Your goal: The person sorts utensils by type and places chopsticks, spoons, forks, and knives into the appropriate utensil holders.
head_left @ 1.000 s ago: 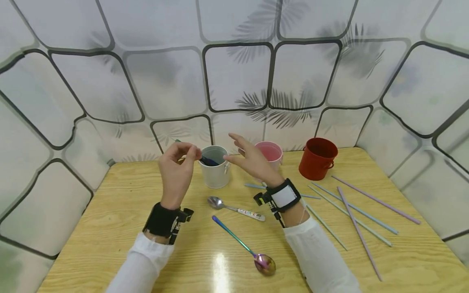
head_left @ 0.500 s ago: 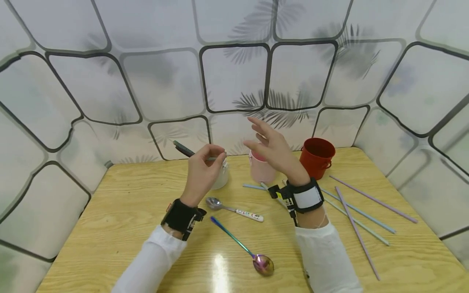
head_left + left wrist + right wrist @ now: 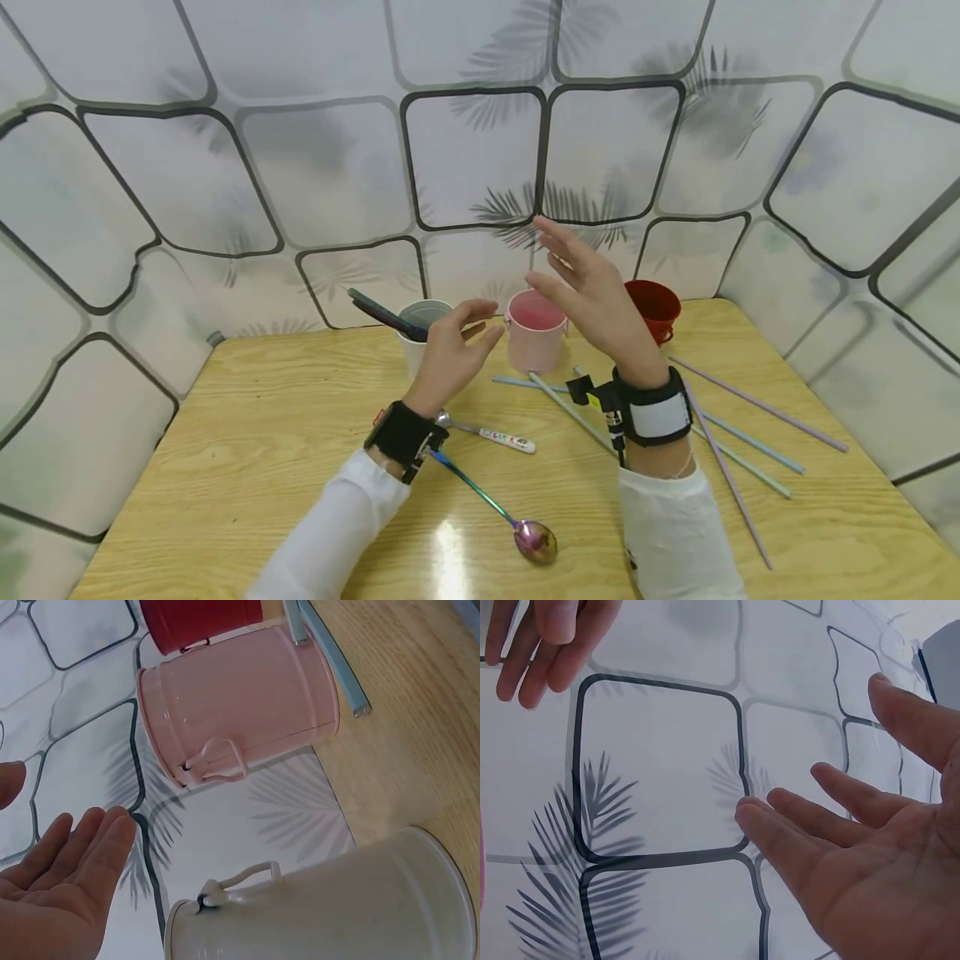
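Dark sticks lean out of the white bucket, tipped over its left rim! Just beside it, the left hand hangs free of any load, fingers loosely bent, a gap between them and the thumb. Higher up, the right hand partly covers the red bucket, palm empty, fingers wide. Pink bucket between the hands; rainbow spoon and pastel rods lie nearer on the worktop.
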Motion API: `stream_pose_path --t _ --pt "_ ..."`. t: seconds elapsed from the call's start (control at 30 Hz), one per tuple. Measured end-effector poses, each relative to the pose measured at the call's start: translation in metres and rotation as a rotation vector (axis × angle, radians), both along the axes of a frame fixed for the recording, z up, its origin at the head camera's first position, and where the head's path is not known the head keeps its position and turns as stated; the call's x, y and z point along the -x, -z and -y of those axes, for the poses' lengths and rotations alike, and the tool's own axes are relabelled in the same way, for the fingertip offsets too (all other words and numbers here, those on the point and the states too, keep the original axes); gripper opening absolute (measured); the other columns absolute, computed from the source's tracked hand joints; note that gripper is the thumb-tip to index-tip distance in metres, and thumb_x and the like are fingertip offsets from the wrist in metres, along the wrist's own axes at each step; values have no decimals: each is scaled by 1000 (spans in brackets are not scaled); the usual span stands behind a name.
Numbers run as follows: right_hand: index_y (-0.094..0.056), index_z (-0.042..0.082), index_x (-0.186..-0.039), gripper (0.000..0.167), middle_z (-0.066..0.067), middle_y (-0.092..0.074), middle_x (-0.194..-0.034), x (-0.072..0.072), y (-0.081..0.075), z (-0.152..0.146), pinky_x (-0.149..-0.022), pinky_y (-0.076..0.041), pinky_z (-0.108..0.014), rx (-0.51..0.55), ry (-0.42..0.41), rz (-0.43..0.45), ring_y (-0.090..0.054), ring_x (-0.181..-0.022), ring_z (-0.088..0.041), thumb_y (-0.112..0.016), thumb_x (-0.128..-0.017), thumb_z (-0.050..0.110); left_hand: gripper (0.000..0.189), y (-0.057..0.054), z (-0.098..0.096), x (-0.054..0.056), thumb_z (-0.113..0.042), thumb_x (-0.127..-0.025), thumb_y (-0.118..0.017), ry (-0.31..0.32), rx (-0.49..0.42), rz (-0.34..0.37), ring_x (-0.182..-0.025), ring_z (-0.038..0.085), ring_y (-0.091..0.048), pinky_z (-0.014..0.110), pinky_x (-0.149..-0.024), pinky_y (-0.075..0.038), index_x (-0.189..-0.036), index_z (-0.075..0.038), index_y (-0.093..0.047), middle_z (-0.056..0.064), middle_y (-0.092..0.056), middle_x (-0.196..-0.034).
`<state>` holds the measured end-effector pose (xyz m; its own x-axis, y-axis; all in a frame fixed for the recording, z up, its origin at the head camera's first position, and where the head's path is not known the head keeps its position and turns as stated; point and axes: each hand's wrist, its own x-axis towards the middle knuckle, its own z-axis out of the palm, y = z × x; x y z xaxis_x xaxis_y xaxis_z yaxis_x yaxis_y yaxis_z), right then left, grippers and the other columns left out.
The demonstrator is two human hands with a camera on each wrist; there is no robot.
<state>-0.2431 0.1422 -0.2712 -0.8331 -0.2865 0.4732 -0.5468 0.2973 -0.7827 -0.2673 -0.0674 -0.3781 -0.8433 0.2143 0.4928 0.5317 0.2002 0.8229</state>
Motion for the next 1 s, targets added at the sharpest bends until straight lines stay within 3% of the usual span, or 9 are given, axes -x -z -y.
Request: stream_pose_path --t 0.17,0.4,0.63,1.0 --pt "-43 12 -157 60 -6 -43 -160 -5 -2 -3 -120 -36 -38 77 3 -43 -42 -147 -23 -65 -102 8 40 -2 -11 8 -4 -94 -75 -17 38 35 -125 30 -61 38 -107 -52 -131 4 -62 20 -65 -131" --pt "-43 13 -157 61 -6 -43 -160 -10 -5 -4 -119 -37 -37 73 11 -50 -42 -147 -26 -68 -101 13 56 -2 -22 21 -12 -93 -79 -33 163 47 -129 34 -58 43 -112 -48 -141 4 -55 21 -60 -141" --pt "-44 12 -157 60 -10 -44 -159 -12 -6 -4 -119 -38 -37 89 -4 -54 -42 -147 -28 -68 -101 14 72 2 -29 29 -20 -91 -80 -21 262 149 -135 36 -54 48 -113 -45 -150 3 -46 22 -54 -148" --pt "-44 9 -156 58 -7 -45 -158 -13 -5 -6 -119 -38 -37 99 -17 -57 -43 -146 -23 -64 -102 4 73 12 -39 39 -19 -88 -84 -34 284 205 -134 37 -55 46 -110 -49 -149 0 -48 18 -56 -147"
